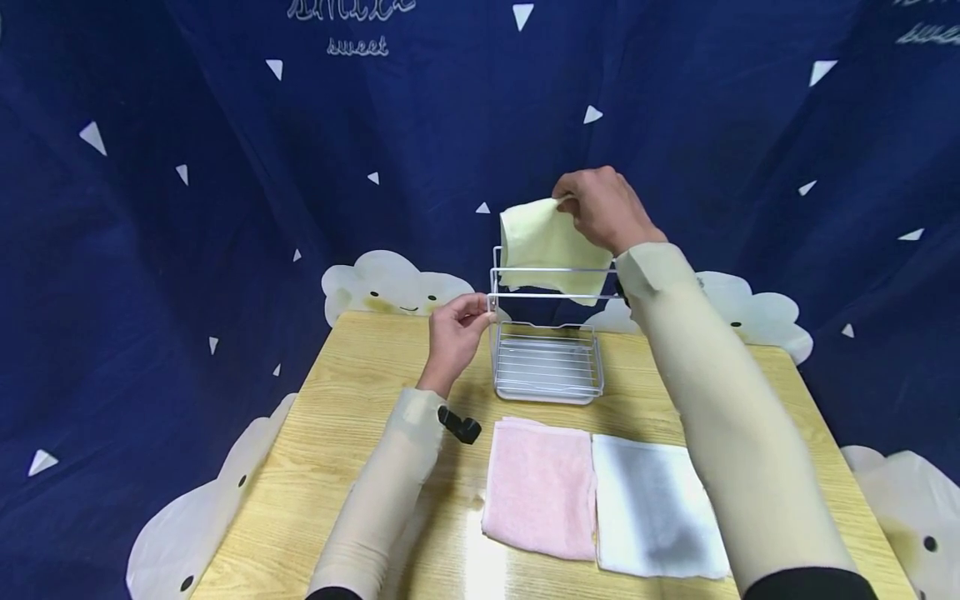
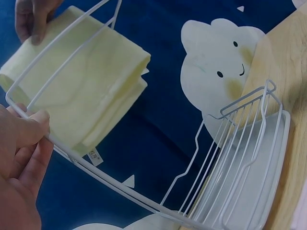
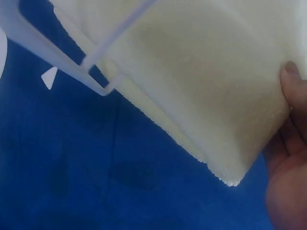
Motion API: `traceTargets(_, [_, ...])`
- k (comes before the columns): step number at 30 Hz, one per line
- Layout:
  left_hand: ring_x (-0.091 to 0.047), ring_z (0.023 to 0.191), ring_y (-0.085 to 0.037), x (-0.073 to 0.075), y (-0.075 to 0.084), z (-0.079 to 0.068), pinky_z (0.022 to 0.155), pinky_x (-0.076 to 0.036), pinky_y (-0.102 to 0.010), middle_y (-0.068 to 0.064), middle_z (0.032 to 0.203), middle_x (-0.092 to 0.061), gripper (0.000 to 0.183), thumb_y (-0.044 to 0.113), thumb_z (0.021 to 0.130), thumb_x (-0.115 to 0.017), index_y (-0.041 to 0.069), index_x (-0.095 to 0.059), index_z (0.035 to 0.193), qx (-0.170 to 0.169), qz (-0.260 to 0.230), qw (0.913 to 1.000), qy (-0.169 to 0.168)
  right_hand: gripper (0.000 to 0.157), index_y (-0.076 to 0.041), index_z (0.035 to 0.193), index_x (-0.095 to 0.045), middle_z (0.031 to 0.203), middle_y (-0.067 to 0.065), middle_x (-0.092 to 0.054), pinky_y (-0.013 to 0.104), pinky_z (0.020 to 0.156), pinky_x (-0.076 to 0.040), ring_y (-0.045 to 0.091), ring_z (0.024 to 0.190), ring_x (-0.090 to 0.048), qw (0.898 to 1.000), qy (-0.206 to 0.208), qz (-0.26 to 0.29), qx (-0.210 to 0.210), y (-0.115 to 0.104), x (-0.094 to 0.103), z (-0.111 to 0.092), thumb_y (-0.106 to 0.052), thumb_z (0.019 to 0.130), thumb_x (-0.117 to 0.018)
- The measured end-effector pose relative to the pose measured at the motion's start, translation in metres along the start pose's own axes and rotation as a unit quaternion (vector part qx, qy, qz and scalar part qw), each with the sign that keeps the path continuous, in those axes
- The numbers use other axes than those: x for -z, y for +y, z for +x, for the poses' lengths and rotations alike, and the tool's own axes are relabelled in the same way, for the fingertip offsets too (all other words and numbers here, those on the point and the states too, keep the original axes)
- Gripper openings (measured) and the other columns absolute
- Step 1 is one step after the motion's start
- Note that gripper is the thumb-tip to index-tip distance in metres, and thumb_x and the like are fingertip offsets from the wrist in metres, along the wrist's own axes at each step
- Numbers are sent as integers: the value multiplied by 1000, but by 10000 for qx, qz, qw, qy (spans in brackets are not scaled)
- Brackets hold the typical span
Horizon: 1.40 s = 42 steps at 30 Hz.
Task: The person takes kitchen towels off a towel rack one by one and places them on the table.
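Observation:
My right hand [image 1: 607, 208] pinches a folded pale yellow towel [image 1: 551, 237] by its top edge. Raised above the table, the towel hangs by the upper bars of a white wire rack [image 1: 555, 296], with part of it behind them. In the right wrist view the thumb lies on the near face of the towel [image 3: 192, 81], and its lower corner hangs free. My left hand [image 1: 453, 337] grips the rack at its upper left corner. From the left wrist view, thumb and fingers close around the white bar, and a small label [image 2: 95, 156] shows below the towel.
The rack's lower basket and tray [image 1: 547, 397] stand on the wooden table [image 1: 375, 375]. Closer to me, a folded pink towel [image 1: 540, 492] lies beside a folded white towel [image 1: 656, 508]. A dark blue curtain [image 1: 225, 250] with clouds and triangles hangs behind.

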<state>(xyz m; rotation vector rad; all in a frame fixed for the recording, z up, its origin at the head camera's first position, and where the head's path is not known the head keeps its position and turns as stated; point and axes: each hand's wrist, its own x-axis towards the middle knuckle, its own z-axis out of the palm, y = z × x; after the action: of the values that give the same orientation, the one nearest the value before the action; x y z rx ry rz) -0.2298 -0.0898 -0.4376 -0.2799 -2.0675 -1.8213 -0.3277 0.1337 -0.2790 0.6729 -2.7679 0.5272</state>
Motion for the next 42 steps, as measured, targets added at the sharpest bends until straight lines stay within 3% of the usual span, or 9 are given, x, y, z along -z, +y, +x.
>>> traceTargets(4, [-67,86,-36,-2,-20,5,82,-59,-34,-26,95,-71,21,-14,82,-76,-12,-70,102,36,6,10000,55,20,-3,115,-73,118,16,-70,44,85,-55,30,95,-61,10000,-29,-5,-53,-5,5,0,0,98,-63])
traceTargets(8, [-67,84,-28,-2,-26,6,81,-59,-30,-21,94,-73,20,-8,82,-79,-7,-73,101,45,-78,9999,54,19,-3,115,-73,118,15,-70,44,84,-55,31,95,-60,10000,-8,47,-80,-7,10,0,-1,99,-62])
traceTargets(17, [-66,82,-15,0,-27,4,79,-58,-27,-14,90,-73,18,-7,82,-79,-4,-73,99,-23,-23,10000,50,19,-3,115,-73,117,16,-70,45,81,-55,32,94,-60,9998,203,-54,32,-11,24,-1,-2,99,-63])
traceTargets(32, [-66,81,-14,0,-26,5,79,-58,-27,-14,90,-73,19,-6,83,-79,-5,-73,101,17,-53,10000,-7,21,-2,117,-73,119,18,-69,49,87,-57,34,98,-62,9986,523,-57,79,-22,50,-3,-3,100,-61])
traceTargets(42, [-66,83,-19,1,-28,6,80,-58,-27,-21,95,-73,21,-9,84,-77,-11,-70,104,-77,-61,9999,-64,20,-1,115,-74,116,18,-70,48,86,-57,34,97,-62,9956,910,-11,227,-26,67,-10,-4,98,-64])
